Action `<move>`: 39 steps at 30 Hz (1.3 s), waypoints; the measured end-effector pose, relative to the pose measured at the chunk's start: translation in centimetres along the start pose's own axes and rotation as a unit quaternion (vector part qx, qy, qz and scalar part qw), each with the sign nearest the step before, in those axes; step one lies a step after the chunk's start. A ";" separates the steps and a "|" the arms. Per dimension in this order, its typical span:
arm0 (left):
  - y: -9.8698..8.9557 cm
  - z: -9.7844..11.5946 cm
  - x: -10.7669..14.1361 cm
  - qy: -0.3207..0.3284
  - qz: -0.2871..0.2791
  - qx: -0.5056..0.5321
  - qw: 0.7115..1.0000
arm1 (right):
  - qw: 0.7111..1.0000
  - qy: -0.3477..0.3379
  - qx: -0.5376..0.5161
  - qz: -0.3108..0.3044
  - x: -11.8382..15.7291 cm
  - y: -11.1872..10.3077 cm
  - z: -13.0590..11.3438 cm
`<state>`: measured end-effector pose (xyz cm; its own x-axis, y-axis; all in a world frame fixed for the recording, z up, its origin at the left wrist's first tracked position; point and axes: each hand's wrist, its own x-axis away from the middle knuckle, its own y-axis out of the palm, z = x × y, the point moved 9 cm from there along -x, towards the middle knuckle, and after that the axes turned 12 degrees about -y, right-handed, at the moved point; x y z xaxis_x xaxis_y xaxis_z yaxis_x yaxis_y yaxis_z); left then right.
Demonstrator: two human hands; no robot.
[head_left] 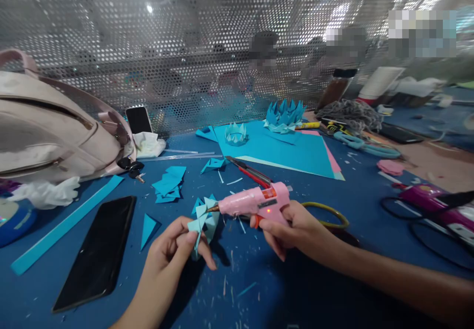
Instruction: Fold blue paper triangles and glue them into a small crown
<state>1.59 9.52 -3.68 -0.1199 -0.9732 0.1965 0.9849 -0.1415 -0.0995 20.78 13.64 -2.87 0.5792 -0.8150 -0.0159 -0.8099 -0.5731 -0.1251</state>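
Pinched in my left hand (181, 245) is a light-blue folded paper piece (208, 223) with several pointed tips. My right hand (287, 230) is wrapped round the handle of a pink glue gun (255, 201), fingers by its orange trigger, a small light glowing on its side. The gun's metal nozzle meets the top of the folded paper, or lies very close to it. Left of my left hand lies a single blue paper triangle (148, 229), with a small pile of blue folded pieces (169, 185) behind it. Scissors (252, 172) with red handles lie behind the glue gun.
Blue paper sheets (281, 154) carry a small pale paper crown (236, 134) and a larger blue one (284, 116). At left are a black phone (97, 252), a blue strip (66, 225) and a pale pink bag (55, 122). A perforated metal panel (207, 72) stands behind.
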 end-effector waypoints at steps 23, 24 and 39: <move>0.2 0.6 0.4 0.018 0.000 0.035 0.999 | 0.994 -0.077 0.072 -0.016 1.2 0.7 -0.8; 0.2 0.6 0.4 0.018 -0.002 0.036 0.999 | 0.994 -0.078 0.080 -0.016 1.1 0.6 -0.8; 0.2 0.5 0.5 0.019 -0.002 0.022 1.000 | 0.987 -0.096 0.129 -0.026 1.4 0.3 -0.5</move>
<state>1.80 9.13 -3.13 -0.1283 -0.9787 0.1602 0.9889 -0.1385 -0.0545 21.32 12.28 -2.42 0.6456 -0.7403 -0.1872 -0.7428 -0.5519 -0.3791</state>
